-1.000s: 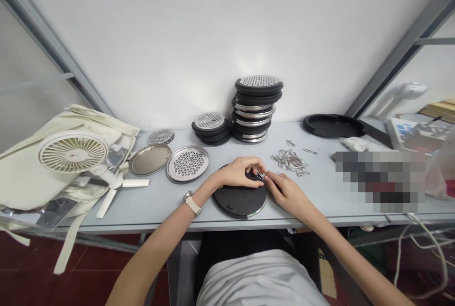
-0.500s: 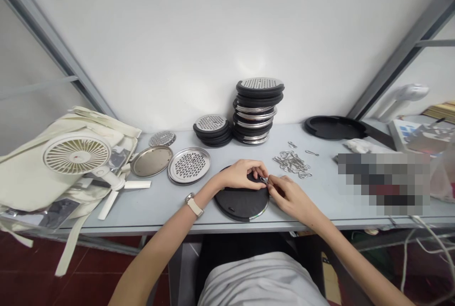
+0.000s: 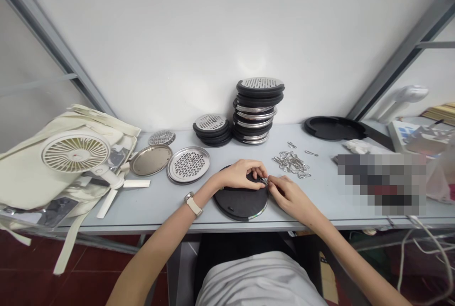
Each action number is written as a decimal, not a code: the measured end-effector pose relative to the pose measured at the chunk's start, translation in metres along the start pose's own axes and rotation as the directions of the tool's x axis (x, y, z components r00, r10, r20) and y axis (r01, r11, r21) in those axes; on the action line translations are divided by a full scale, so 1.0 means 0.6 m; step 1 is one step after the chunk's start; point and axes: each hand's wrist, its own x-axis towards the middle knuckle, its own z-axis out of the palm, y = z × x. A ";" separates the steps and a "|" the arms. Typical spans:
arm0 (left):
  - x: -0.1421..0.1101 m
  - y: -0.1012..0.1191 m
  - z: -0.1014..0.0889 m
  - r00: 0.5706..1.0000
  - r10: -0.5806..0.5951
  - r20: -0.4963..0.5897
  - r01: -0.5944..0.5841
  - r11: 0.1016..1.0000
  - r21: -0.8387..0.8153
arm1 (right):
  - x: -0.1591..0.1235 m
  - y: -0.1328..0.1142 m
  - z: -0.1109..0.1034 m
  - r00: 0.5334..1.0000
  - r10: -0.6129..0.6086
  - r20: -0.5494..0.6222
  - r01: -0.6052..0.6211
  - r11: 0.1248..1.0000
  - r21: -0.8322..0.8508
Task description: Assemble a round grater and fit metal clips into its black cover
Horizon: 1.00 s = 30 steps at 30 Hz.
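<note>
A round black disc (image 3: pixel 241 202) with a metal rim showing at its lower right lies flat near the table's front edge. My left hand (image 3: pixel 245 174) rests over its upper part, fingers curled and pinched near a small metal wire clip (image 3: pixel 263 180). From the other side my right hand (image 3: pixel 288 197) pinches the same clip between thumb and forefinger at the disc's right edge. Fingertips hide part of the clip. To the right of the hands lies a loose pile of similar wire clips (image 3: pixel 292 163), with a single one apart from it.
Behind the disc stand a tall stack of black and silver discs (image 3: pixel 259 107) and a shorter stack (image 3: pixel 212 130). Perforated metal plates (image 3: pixel 189 165) and a plain metal plate (image 3: pixel 151 160) lie left. A white fan (image 3: pixel 76 154) sits on a cream bag (image 3: pixel 24 168). A black tray (image 3: pixel 334 128) lies right.
Both hands stay at the disc's right edge, with only slight finger movement around the clip. The whole view has shifted very slightly.
</note>
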 end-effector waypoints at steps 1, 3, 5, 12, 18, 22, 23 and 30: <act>0.000 0.000 0.000 1.000 0.004 -0.003 -0.004 1.000 0.005 | 0.000 0.001 0.001 1.000 -0.005 0.001 0.005 1.000 -0.005; 0.000 0.001 0.000 1.000 0.011 -0.013 -0.011 1.000 0.013 | 0.000 0.001 0.002 1.000 -0.013 0.004 0.013 1.000 -0.010; 0.001 0.002 0.000 1.000 0.019 -0.023 -0.018 0.999 0.027 | 0.000 0.002 0.002 1.000 -0.013 0.003 0.013 1.000 -0.014; 0.002 -0.001 0.001 0.997 0.059 -0.059 -0.052 0.993 0.110 | 0.003 -0.003 0.001 1.000 0.000 -0.009 0.000 1.000 -0.020; 0.001 -0.002 0.003 0.995 0.050 -0.089 -0.041 0.993 0.109 | 0.009 -0.007 0.005 0.997 0.077 -0.017 -0.077 0.997 -0.022; 0.001 0.001 0.003 0.996 0.022 -0.083 -0.012 0.993 0.116 | 0.008 -0.006 0.005 0.998 0.067 -0.014 -0.067 0.998 -0.014; 0.001 0.001 0.002 0.996 0.021 -0.084 -0.011 0.993 0.119 | 0.008 -0.006 0.005 0.998 0.060 -0.016 -0.060 0.998 -0.013; 0.001 -0.004 0.003 0.999 0.008 -0.042 -0.007 0.999 0.042 | 0.005 -0.001 0.005 1.000 0.011 -0.010 -0.011 1.000 0.009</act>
